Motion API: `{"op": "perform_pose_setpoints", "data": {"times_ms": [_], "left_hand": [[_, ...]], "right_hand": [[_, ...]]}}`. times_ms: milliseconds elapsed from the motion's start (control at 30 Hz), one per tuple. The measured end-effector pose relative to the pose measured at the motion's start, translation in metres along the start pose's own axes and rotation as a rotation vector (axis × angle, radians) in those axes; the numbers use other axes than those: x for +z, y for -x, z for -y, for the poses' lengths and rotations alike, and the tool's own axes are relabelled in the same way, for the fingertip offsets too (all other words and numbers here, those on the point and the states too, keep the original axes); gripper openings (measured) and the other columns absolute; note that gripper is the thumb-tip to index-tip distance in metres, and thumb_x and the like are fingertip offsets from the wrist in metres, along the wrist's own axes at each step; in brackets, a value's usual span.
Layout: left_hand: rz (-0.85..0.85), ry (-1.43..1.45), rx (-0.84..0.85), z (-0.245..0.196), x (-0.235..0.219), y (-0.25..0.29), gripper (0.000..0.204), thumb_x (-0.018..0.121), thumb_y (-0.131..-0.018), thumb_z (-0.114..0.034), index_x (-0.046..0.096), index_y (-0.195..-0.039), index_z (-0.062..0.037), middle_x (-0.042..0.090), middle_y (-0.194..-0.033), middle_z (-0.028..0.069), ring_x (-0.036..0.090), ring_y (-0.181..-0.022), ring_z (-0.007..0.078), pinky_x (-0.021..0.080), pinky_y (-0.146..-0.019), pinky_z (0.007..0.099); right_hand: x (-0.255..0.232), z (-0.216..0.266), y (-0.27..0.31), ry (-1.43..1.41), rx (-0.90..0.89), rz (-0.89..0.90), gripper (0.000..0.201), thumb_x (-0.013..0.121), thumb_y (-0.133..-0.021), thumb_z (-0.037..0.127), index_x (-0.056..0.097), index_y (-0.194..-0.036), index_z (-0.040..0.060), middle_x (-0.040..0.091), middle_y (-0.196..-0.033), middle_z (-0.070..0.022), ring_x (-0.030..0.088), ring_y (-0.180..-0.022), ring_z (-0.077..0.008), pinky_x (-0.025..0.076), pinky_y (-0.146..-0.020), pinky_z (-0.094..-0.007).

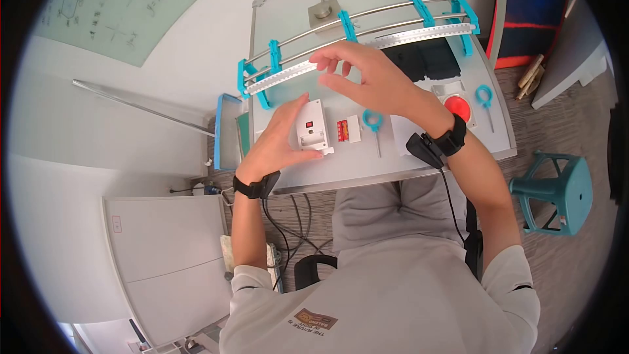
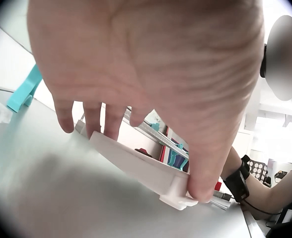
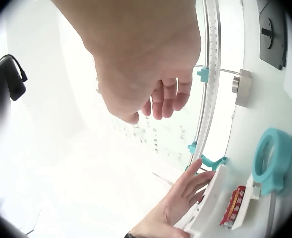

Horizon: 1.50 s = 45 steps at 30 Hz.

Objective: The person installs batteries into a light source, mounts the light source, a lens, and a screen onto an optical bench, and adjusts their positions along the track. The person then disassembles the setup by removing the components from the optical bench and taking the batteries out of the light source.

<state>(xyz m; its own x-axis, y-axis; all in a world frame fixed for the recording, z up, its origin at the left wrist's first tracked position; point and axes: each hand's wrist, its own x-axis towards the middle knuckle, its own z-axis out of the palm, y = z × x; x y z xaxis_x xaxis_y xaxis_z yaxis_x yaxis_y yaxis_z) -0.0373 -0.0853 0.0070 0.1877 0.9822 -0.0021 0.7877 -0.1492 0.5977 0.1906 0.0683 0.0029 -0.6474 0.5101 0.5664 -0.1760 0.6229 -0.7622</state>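
One white, rectangular plastic box sits on the pale, smooth surface near red cylindrical batteries, held between thumb and fingers in our left grip; our right grip hovers empty, loosely curled.

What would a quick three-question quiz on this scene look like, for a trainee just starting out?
1. Which hand touches the white box?
2. True or false: the right hand rests flat on the table.
3. What colour are the batteries lying between the white box and the nearer teal ring? A: green. B: red. C: black.

Key:
1. The left hand.
2. False; the right hand is raised above the table.
3. B, red.
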Motion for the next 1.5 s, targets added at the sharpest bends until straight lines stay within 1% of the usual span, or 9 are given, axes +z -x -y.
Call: {"op": "perform_pose_setpoints", "data": {"times_ms": [133, 467, 667, 933, 1000, 1100, 1167, 1300, 1500], "left_hand": [[0.045, -0.036, -0.008, 0.007, 0.002, -0.003, 0.113, 0.095, -0.068, -0.029, 0.033, -0.159, -0.0035, 0.042, -0.155, 0.0190, 0.041, -0.144, 0.0331, 0.032, -0.120, 0.0428], [0.065, -0.070, 0.033, 0.009, 0.003, -0.002, 0.106, 0.092, -0.069, -0.031, 0.037, -0.155, -0.0017, 0.044, -0.153, 0.0233, 0.038, -0.145, 0.0392, 0.033, -0.120, 0.0447], [-0.087, 0.047, 0.027, -0.003, -0.017, 0.004, 0.072, 0.083, -0.084, -0.021, 0.051, -0.146, -0.0059, 0.056, -0.145, 0.0163, 0.052, -0.136, 0.0312, 0.039, -0.115, 0.0397], [-0.526, 0.042, 0.215, -0.024, -0.032, -0.046, 0.017, 0.074, -0.089, -0.004, 0.066, -0.104, -0.0023, 0.073, -0.108, 0.0084, 0.066, -0.095, 0.0212, 0.051, -0.089, 0.0313], [-0.627, 0.076, 0.309, -0.028, -0.037, -0.059, 0.019, 0.074, -0.088, -0.002, 0.055, -0.085, -0.0017, 0.067, -0.091, 0.0068, 0.059, -0.080, 0.0178, 0.049, -0.075, 0.0293], [-0.705, -0.018, 0.357, -0.018, -0.048, -0.079, 0.038, 0.075, -0.088, -0.004, 0.041, -0.073, -0.0032, 0.051, -0.071, 0.0054, 0.046, -0.065, 0.0161, 0.041, -0.061, 0.0286], [-0.746, -0.041, 0.342, -0.015, -0.054, -0.090, 0.041, 0.075, -0.088, -0.004, 0.038, -0.069, -0.0036, 0.043, -0.065, 0.0052, 0.039, -0.061, 0.0162, 0.036, -0.056, 0.0293], [-0.779, 0.006, 0.336, -0.026, -0.065, -0.106, 0.046, 0.072, -0.089, -0.007, 0.035, -0.064, -0.0043, 0.027, -0.055, 0.0045, 0.026, -0.052, 0.0177, 0.028, -0.048, 0.0298], [-0.784, -0.148, 0.441, -0.032, -0.074, -0.127, 0.046, 0.070, -0.091, -0.007, 0.033, -0.064, -0.0056, 0.024, -0.056, -0.0007, 0.024, -0.053, 0.0112, 0.024, -0.048, 0.0274]], "right_hand": [[-0.001, -0.002, 0.001, -0.028, 0.032, -0.075, 0.025, 0.068, -0.097, 0.018, 0.069, -0.119, 0.0072, 0.071, -0.099, -0.0024, 0.066, -0.089, -0.0136, 0.049, -0.075, -0.0287], [-0.003, -0.006, 0.000, -0.012, 0.031, -0.082, 0.022, 0.068, -0.097, 0.017, 0.069, -0.118, 0.0079, 0.070, -0.098, -0.0020, 0.065, -0.089, -0.0121, 0.049, -0.073, -0.0277], [-0.002, -0.002, -0.002, -0.028, 0.045, -0.060, 0.022, 0.068, -0.097, 0.014, 0.069, -0.117, 0.0079, 0.070, -0.099, -0.0016, 0.065, -0.090, -0.0114, 0.050, -0.074, -0.0268], [-0.029, 0.022, -0.016, 0.233, -0.122, -0.128, 0.024, 0.071, -0.094, 0.011, 0.070, -0.117, 0.0053, 0.073, -0.112, -0.0069, 0.066, -0.092, -0.0147, 0.053, -0.084, -0.0296], [-0.048, 0.023, -0.020, 0.278, -0.115, -0.135, 0.023, 0.073, -0.093, 0.011, 0.069, -0.114, 0.0052, 0.072, -0.106, -0.0077, 0.066, -0.092, -0.0165, 0.053, -0.089, -0.0301], [-0.079, 0.024, -0.026, 0.429, -0.173, -0.231, 0.017, 0.076, -0.090, 0.011, 0.061, -0.088, 0.0027, 0.066, -0.092, -0.0045, 0.059, -0.080, -0.0139, 0.049, -0.076, -0.0276], [-0.097, 0.025, -0.030, 0.634, -0.207, -0.278, 0.043, 0.081, -0.086, 0.017, 0.043, -0.068, 0.0038, 0.048, -0.066, -0.0051, 0.044, -0.060, -0.0174, 0.038, -0.055, -0.0310], [-0.103, 0.032, -0.041, 0.600, -0.147, -0.268, 0.055, 0.077, -0.089, 0.014, 0.031, -0.061, 0.0055, 0.021, -0.056, -0.0015, 0.021, -0.054, -0.0158, 0.023, -0.047, -0.0312], [-0.107, 0.025, -0.056, 0.735, -0.187, -0.115, 0.052, 0.074, -0.092, 0.014, 0.031, -0.066, 0.0042, 0.022, -0.060, -0.0015, 0.022, -0.057, -0.0126, 0.022, -0.049, -0.0307]]}}
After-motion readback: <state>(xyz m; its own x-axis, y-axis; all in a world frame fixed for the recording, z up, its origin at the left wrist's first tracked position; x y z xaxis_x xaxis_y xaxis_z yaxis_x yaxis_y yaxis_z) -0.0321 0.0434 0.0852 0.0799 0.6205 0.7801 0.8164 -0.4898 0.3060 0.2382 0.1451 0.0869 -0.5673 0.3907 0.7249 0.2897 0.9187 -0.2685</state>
